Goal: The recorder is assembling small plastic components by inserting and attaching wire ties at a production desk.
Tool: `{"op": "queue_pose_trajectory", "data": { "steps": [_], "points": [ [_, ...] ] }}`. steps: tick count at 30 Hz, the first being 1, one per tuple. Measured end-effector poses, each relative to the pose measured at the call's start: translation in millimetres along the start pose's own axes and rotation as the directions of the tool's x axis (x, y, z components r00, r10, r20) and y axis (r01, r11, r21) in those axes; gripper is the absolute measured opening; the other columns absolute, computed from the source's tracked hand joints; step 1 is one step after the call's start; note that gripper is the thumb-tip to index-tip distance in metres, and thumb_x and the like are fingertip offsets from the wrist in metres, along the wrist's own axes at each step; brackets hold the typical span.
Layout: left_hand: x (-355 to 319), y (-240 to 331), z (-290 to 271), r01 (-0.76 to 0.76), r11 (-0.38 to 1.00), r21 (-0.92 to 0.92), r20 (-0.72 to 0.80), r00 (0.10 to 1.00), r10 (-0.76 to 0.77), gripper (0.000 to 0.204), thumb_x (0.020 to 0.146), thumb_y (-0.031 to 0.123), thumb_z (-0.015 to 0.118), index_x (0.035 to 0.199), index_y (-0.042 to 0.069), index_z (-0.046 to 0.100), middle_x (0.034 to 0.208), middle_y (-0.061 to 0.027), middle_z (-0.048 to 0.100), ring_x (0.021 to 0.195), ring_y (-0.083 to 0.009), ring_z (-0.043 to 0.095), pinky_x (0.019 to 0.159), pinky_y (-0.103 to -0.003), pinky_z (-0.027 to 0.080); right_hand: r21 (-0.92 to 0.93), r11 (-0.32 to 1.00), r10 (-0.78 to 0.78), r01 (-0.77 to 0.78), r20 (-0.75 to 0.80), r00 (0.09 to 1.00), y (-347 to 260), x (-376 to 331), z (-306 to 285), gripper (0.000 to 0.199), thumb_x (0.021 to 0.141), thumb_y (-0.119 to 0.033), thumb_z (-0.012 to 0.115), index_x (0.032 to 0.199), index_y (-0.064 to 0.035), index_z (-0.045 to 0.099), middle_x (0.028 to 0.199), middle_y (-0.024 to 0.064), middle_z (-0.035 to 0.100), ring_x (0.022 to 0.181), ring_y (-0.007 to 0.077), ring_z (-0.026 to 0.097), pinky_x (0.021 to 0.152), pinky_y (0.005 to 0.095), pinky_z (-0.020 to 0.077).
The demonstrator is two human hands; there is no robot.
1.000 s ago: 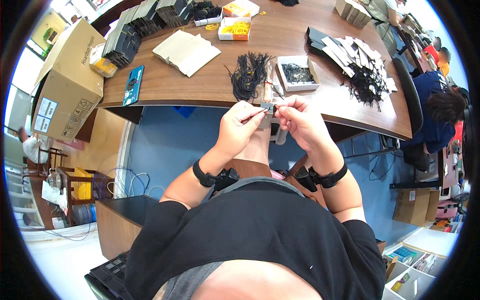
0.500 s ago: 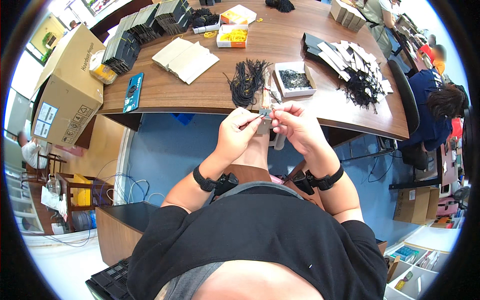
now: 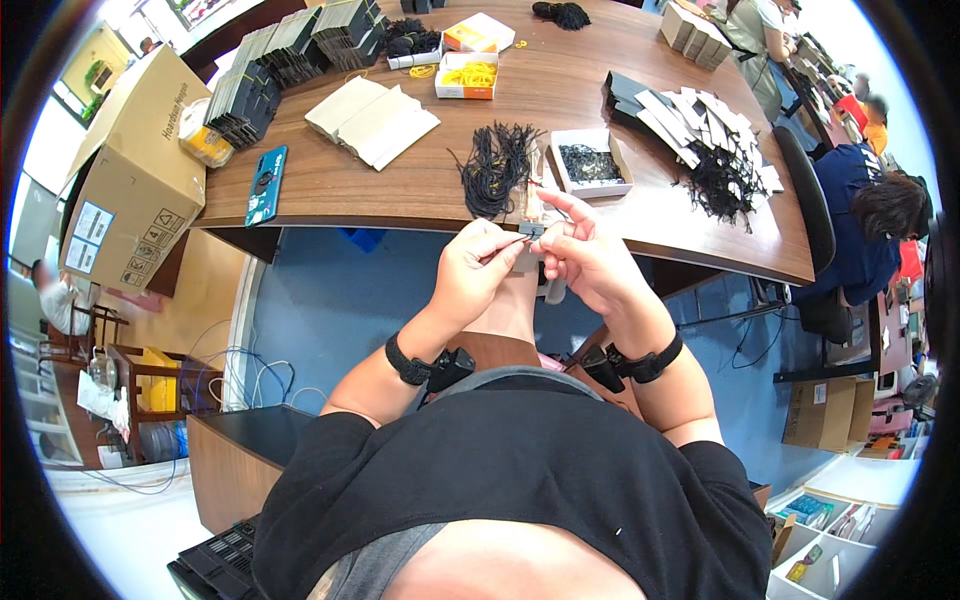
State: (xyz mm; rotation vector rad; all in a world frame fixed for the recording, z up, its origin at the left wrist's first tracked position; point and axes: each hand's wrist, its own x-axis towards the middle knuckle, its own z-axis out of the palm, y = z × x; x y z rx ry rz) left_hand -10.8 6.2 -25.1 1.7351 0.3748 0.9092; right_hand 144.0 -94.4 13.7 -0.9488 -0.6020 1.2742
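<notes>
Over the table's front edge, my left hand (image 3: 472, 265) pinches a thin black cord between thumb and forefinger. My right hand (image 3: 597, 262) is close beside it. Its forefinger is raised, while its thumb and other fingers stay bent together at the cord. Right at the fingertips sits a small grey block (image 3: 531, 229), fixed at the table edge. Behind it lies a narrow pale strip (image 3: 532, 195) with a reddish part. A bundle of black cords (image 3: 490, 178) rests left of that, and a white box (image 3: 622, 184) of small black pieces stands to the right.
Cardboard sheets (image 3: 372, 120), a blue phone (image 3: 266, 186) and a box of yellow bands (image 3: 467, 75) lie on the table. Tags with black cords (image 3: 712, 140) are heaped at right. A large carton (image 3: 140, 170) stands left; a seated person (image 3: 855, 220) is at right.
My right forefinger has lifted and straightened away from the thumb, and the grey block shows more plainly. My left hand keeps its pinch, almost in place.
</notes>
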Motion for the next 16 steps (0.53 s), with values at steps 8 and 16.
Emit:
{"op": "queue_pose_trajectory", "data": {
  "steps": [8, 16],
  "points": [
    [-2.3, 3.3, -1.4, -0.035, 0.999, -0.001, 0.017, 0.999, 0.035, 0.015, 0.086, 0.001, 0.065, 0.099, -0.001, 0.07, 0.082, -0.0032, 0.058, 0.077, -0.0108, 0.053, 0.067, -0.022, 0.041, 0.165, 0.971, 0.163, -0.173, 0.072, 0.984, 2.6, 2.0, -4.1, 0.057, 0.087, -0.001, 0.06, 0.14, -0.0062, 0.039, 0.085, 0.0077, 0.066, 0.062, 0.0083, 0.058, 0.056, 0.0212, 0.0502],
    [-3.8, -3.6, -2.7, 0.108, 0.985, -0.136, 0.102, 0.99, -0.095, 0.014, 0.09, 0.006, 0.062, 0.099, 0.0, 0.071, 0.089, -0.0059, 0.063, 0.084, -0.015, 0.057, 0.077, -0.026, 0.044, -0.213, 0.977, 0.036, -0.029, 0.027, 0.999, 15.2, 2.8, -7.9, 0.054, 0.088, -0.001, 0.058, 0.139, -0.0053, 0.04, 0.087, 0.0067, 0.066, 0.063, 0.0094, 0.058, 0.057, 0.0206, 0.0501]
  ]
}}
